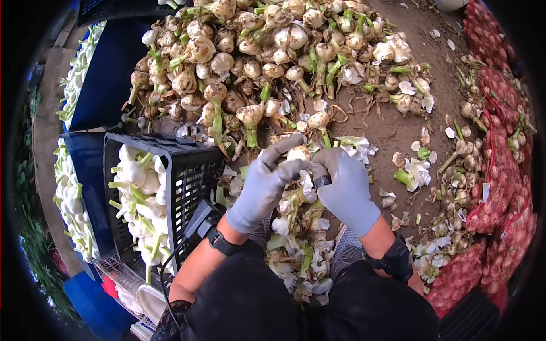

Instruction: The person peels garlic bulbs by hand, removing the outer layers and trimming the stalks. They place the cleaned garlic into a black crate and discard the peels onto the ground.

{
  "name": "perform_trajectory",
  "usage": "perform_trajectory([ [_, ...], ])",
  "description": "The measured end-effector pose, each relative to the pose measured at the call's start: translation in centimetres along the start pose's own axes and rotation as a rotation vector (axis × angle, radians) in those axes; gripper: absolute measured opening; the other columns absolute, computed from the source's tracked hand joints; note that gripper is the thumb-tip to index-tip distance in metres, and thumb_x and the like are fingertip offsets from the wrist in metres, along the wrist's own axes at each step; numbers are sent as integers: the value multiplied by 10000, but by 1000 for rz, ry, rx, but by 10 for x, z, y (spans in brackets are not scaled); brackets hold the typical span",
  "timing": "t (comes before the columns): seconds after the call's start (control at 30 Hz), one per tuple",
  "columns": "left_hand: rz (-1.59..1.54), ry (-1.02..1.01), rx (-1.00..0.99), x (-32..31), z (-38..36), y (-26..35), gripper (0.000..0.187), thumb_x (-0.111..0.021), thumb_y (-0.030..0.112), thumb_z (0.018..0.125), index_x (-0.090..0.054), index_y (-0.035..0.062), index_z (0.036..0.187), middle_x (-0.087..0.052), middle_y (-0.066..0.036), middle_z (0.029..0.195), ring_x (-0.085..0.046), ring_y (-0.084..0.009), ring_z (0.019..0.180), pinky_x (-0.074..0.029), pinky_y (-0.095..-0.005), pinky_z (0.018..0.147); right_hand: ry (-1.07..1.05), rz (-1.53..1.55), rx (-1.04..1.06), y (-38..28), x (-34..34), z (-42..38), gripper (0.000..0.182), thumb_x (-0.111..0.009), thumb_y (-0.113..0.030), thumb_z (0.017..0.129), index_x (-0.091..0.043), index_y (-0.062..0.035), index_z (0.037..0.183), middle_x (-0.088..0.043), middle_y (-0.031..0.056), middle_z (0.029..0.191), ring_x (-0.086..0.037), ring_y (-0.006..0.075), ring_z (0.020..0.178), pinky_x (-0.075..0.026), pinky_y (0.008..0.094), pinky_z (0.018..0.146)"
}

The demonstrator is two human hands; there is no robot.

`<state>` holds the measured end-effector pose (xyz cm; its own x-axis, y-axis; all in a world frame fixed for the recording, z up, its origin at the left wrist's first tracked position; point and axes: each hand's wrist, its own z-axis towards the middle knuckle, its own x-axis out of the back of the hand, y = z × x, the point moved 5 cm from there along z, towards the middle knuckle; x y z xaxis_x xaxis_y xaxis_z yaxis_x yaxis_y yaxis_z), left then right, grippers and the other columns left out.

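Observation:
In grey gloves, both my hands meet in the middle of the head view. My left hand (263, 184) has its fingers curled about a garlic bulb (298, 154), whose top shows between the fingertips. My right hand (346, 187) is closed close beside the bulb. A small dark piece (322, 181) shows at its thumb; I cannot tell what it is. Loose white peel (307, 186) hangs just below the bulb, between the hands. Peeled skins and stalk bits (298, 250) lie in a heap between my feet.
Beyond my hands rises a large pile of soil-stained garlic (250, 68). A black crate (196, 149) of cleaned white garlic (139, 196) stands at left, with blue containers (111, 71) behind it. Red mesh sacks (497, 165) line the right side. Scraps litter the dirt floor (392, 133).

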<state>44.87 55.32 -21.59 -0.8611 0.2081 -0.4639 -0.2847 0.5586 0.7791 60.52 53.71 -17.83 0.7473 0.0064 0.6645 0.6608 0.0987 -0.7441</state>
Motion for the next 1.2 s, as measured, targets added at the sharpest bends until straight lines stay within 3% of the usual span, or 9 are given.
perform_trajectory([
  [0.17,-21,-72,29,-11,-5,5,665,-703,333,899,-448,-27,1397,-544,-114,1367,-576,-82,1017,-453,-231,874,104,-241,-75,22,22,7,88,-617,-86,852,-661,-92,927,-661,135,843,-654,318,773,-520,408,684],
  [0.3,-60,-93,-52,-13,-5,17,713,-691,116,878,-325,-17,1476,-421,-153,1471,-375,-219,1382,-381,-317,1076,54,-271,-204,44,30,-3,205,-561,-20,872,-669,-96,1029,-679,116,889,-660,256,768,-522,350,697],
  [0.37,-41,-72,-53,-13,-2,20,804,-714,55,827,-276,-9,1498,-367,-165,1505,-336,-237,1412,-330,-348,1124,-111,481,-389,46,15,-13,332,-530,48,879,-657,-87,1154,-674,59,915,-628,142,772,-503,253,711],
  [0.57,200,-28,-134,-11,4,15,945,-844,252,759,-298,7,1491,-393,-148,1483,-376,-225,1377,-399,-337,1081,-105,390,-215,10,-1,-5,257,-584,36,854,-651,-53,1085,-674,75,909,-627,167,788,-504,273,730],
  [0.7,59,-2,152,-6,-3,2,718,-839,262,781,-503,-42,1337,-616,-73,1222,-557,-136,1150,-470,-270,950,21,81,105,-7,4,-2,74,-633,-41,842,-635,-55,915,-673,130,840,-665,289,738,-515,364,657],
  [0.87,234,-89,80,-17,-4,9,653,-818,128,781,-516,-9,1344,-630,-89,1221,-579,-121,1108,-468,-259,941,221,713,-561,50,7,1,233,-459,99,894,-625,-7,1019,-615,22,830,-554,87,691,-476,232,649],
  [0.97,47,-62,44,-22,-2,13,654,-787,90,802,-485,16,1377,-593,-88,1304,-586,-145,1123,-496,-312,959,144,659,-472,63,10,-2,248,-420,93,899,-599,13,1051,-607,26,826,-515,86,653,-480,229,666],
  [1.07,-7,17,146,-9,4,-5,546,-712,51,864,-496,34,1366,-618,-80,1252,-629,-158,1050,-538,-322,883,21,162,-379,73,-7,-17,312,-527,19,772,-717,-79,1000,-707,138,876,-677,265,814,-521,361,725],
  [1.2,-216,7,225,-8,20,28,397,-671,150,914,-554,53,1281,-659,-61,1100,-666,-183,923,-540,-274,750,-109,20,-377,47,-7,-23,197,-719,-270,859,-704,-88,933,-671,142,768,-650,275,683,-506,367,639],
])
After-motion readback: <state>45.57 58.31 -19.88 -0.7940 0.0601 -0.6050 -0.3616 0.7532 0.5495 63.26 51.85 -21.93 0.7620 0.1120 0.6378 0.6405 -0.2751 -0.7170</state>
